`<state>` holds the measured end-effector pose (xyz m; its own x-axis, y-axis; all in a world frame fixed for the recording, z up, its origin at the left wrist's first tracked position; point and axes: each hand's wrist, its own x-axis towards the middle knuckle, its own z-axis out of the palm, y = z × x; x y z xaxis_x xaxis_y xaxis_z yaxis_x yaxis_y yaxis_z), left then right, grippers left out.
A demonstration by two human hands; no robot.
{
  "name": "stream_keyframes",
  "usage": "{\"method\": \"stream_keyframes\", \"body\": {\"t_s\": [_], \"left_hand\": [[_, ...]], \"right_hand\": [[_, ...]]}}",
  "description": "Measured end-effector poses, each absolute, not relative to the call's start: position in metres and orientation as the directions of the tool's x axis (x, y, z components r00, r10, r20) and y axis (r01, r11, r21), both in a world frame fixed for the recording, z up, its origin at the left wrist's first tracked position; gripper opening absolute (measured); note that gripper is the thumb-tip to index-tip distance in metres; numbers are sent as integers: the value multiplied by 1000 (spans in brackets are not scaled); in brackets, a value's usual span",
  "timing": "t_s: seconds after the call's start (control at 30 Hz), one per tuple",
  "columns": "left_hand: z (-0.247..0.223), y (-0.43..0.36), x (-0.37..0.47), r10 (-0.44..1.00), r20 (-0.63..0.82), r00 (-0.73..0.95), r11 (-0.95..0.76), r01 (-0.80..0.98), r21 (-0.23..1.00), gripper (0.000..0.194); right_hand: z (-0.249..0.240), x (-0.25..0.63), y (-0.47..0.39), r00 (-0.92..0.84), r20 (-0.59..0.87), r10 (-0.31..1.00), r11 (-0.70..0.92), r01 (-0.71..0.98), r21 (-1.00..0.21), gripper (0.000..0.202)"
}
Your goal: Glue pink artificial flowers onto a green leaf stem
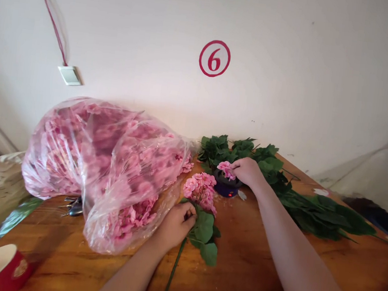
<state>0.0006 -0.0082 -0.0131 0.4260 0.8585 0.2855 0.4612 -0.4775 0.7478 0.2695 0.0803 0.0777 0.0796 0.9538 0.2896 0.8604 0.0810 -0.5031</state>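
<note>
My left hand (178,222) is closed around the stem of an artificial flower (199,189), which has a cluster of pink blossoms, green leaves and a bare green stem slanting toward me. My right hand (247,171) pinches a small pink blossom (226,170) over a dark round pot (227,186). A small red light glows on the pot's front. What lies inside the pot is mostly hidden by the blossom and fingers. The pink flower head in my left hand sits just left of the pot.
A clear plastic bag (109,154) full of pink blossoms fills the table's left side. Green leaf stems (299,209) lie at the back and right. A red paper bowl (8,269) stands front left; a dark-handled tool (76,207) pokes out beside the bag. The wall (275,80) rises behind.
</note>
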Motion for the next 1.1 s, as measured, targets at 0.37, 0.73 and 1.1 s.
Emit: {"method": "stream_keyframes", "body": {"t_s": [0.37, 0.73, 1.1], "left_hand": [[-20, -6, -1, 851, 319, 418, -504, 474, 722, 15], [-15, -9, 0, 852, 315, 418, -499, 468, 729, 17], [-17, -7, -1, 848, 317, 426, -506, 469, 724, 17]], "right_hand": [[65, 260, 85, 75, 307, 949, 92, 864, -496, 22], [75, 262, 78, 107, 306, 946, 79, 841, -535, 25], [79, 252, 66, 72, 274, 959, 87, 846, -526, 21]]}}
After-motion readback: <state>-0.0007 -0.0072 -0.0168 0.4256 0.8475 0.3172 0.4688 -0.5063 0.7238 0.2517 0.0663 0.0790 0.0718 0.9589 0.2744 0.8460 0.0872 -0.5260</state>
